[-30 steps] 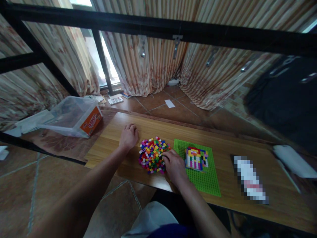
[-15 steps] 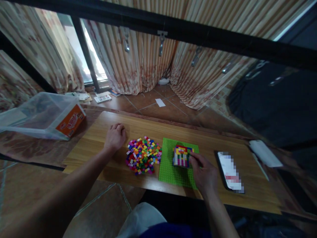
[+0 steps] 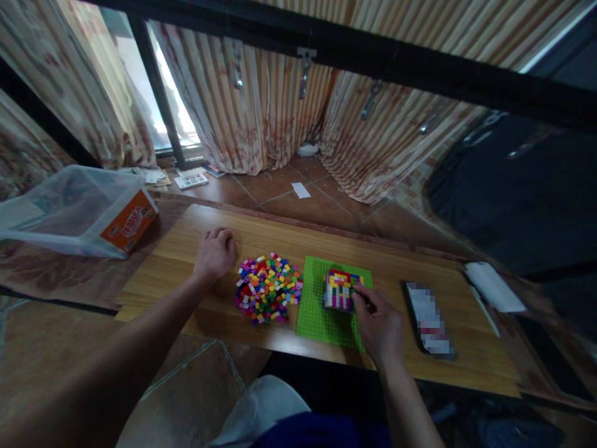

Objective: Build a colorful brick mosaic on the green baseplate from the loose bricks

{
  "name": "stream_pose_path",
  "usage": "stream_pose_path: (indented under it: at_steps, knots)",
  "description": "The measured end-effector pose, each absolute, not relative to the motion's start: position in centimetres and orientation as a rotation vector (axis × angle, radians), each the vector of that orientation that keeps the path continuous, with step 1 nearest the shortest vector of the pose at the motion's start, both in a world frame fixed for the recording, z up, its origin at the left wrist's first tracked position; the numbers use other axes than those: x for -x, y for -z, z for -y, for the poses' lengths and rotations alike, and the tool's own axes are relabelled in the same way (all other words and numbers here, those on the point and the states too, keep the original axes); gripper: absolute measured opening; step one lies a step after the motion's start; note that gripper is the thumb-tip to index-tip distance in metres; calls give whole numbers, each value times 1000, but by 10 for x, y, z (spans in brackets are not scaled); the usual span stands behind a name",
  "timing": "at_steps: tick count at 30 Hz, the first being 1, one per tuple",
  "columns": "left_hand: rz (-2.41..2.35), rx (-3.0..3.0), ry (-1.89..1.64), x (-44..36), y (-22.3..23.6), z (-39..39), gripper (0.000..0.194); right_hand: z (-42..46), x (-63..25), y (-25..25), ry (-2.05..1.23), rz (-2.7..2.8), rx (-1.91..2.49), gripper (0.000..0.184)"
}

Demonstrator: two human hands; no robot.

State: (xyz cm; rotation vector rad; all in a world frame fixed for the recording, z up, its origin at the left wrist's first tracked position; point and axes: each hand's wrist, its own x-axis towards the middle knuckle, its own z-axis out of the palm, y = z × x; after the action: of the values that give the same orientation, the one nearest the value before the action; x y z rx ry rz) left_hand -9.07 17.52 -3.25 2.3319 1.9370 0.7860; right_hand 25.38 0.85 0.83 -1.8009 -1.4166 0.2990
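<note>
A small multicoloured block build [image 3: 338, 291] rises from a green baseplate [image 3: 310, 320] on the wooden table. My right hand [image 3: 380, 317] is at the build's right side, thumb and fingers pinched together against it; whatever lies between the fingertips is too small to make out. To the left of the baseplate spreads a pile of loose toy bricks [image 3: 268, 289] in many colours. My left hand [image 3: 215, 252] rests on the table just left of that pile, its fingers curled in, and I see nothing in it.
A phone [image 3: 426, 320] lies right of the baseplate on the table [image 3: 261, 233]. Farther right is a white object [image 3: 495, 286]. A clear plastic bin [image 3: 88, 218] with an orange label stands at the left. A dark bar [image 3: 349, 46] with metal clips crosses overhead.
The whole view has shifted slightly. My right hand stays pinched at the right side of the block build, and my left hand keeps its place beside the pile.
</note>
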Motion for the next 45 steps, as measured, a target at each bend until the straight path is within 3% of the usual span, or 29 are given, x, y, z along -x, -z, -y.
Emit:
stream_pose_path:
  at_steps: [11, 27, 45]
  knots:
    - [-1962, -2331, -773, 89, 32, -174, 21, 7, -156, 3, -513, 1925, 1667, 25]
    - [-1975, -2324, -772, 89, 33, -174, 21, -26, -165, 19, -415, 1884, 1741, 36]
    - [-1944, -2266, -806, 88, 32, -173, 20, -32, -154, 14, -311, 1834, 1843, 26]
